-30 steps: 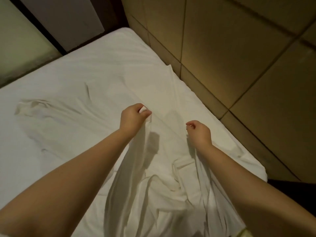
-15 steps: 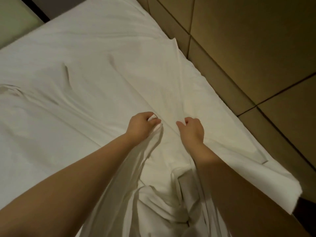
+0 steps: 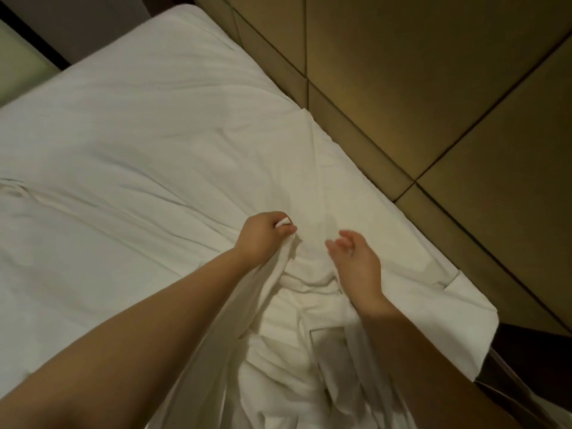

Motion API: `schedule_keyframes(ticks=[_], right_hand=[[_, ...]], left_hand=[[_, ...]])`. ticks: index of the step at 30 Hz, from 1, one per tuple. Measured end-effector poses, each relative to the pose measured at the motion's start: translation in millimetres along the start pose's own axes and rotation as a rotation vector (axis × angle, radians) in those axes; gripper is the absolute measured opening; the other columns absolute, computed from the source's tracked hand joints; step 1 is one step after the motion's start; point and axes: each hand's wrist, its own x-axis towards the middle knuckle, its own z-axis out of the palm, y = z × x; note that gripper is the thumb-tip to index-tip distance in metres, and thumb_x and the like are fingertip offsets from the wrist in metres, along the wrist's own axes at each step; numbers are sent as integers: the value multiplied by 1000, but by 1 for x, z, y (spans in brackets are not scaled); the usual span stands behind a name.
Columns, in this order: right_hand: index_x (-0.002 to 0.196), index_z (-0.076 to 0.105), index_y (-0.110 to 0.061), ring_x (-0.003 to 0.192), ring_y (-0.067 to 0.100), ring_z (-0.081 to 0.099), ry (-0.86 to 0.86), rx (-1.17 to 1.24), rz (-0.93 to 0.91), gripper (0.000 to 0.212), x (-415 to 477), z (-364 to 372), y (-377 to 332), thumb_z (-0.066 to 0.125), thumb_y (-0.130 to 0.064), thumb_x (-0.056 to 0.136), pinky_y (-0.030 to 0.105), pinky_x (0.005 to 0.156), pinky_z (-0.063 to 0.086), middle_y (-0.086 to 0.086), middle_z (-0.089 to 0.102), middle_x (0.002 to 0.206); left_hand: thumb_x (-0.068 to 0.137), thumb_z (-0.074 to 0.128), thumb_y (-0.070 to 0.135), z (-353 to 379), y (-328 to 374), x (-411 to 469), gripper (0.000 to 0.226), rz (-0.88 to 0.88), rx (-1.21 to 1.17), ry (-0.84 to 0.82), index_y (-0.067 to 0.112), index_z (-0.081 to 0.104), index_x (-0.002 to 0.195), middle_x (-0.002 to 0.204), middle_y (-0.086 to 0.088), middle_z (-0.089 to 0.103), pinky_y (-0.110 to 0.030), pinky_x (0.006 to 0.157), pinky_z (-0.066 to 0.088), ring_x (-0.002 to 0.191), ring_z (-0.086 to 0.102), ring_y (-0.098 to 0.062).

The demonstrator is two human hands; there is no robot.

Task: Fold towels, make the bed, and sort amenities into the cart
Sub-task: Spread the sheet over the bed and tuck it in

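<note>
White all over here: the bed sheet (image 3: 154, 150) is plain white, no print, shading to grey in the creases. The loose sheet (image 3: 278, 351) in front is the same plain white, creamier where the light hits. Wall panels (image 3: 433, 88) run golden tan, split by thin dark seams into a grid. Far left there's a pale green panel (image 3: 18, 72), a black strip (image 3: 46, 48) beside it, then a flat grey panel (image 3: 93, 20).
</note>
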Motion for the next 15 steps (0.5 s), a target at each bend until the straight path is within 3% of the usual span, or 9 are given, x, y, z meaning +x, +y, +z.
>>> schedule_keyframes(ticks=[3, 5, 8, 10, 15], right_hand=[[104, 61, -25, 90, 14, 62, 167, 244, -104, 11, 41, 4, -57, 60, -27, 92, 32, 82, 53, -1, 66, 99], [93, 61, -27, 79, 7, 59, 235, 324, -187, 4, 62, 3, -89, 58, -25, 93, 22, 69, 50, -5, 66, 87], [91, 62, -24, 72, 5, 56, 253, 299, -197, 9, 93, 7, -104, 54, -22, 95, 13, 58, 41, -8, 63, 81], [95, 65, -19, 78, 13, 58, 204, 191, -135, 13, 116, 17, -96, 52, -20, 95, 19, 65, 41, -3, 65, 88], [126, 57, -15, 101, 13, 53, 130, 68, -42, 31, 158, 44, -78, 51, -26, 98, 20, 85, 38, 1, 61, 118]], left_hand=[[90, 59, 18, -21, 15, 29, 21, 32, -94, 207, 3, 65, 75, 76, -9, 64, -13, 61, 33, 74, 55, -17], [89, 61, 18, -41, 35, 57, 20, 129, -107, 339, 6, 64, 73, 73, -6, 62, -11, 63, 34, 71, 53, -14], [89, 61, 20, -57, 55, 101, 21, 234, -54, 332, 4, 65, 76, 77, -7, 66, -19, 68, 38, 74, 56, -17], [90, 60, 23, -51, 49, 126, 24, 201, 66, 250, 0, 66, 85, 85, -13, 67, -29, 73, 38, 81, 59, -23], [92, 58, 28, -37, 18, 156, 34, 79, 149, 220, 17, 54, 124, 90, -2, 57, -26, 73, 35, 97, 58, -26]])
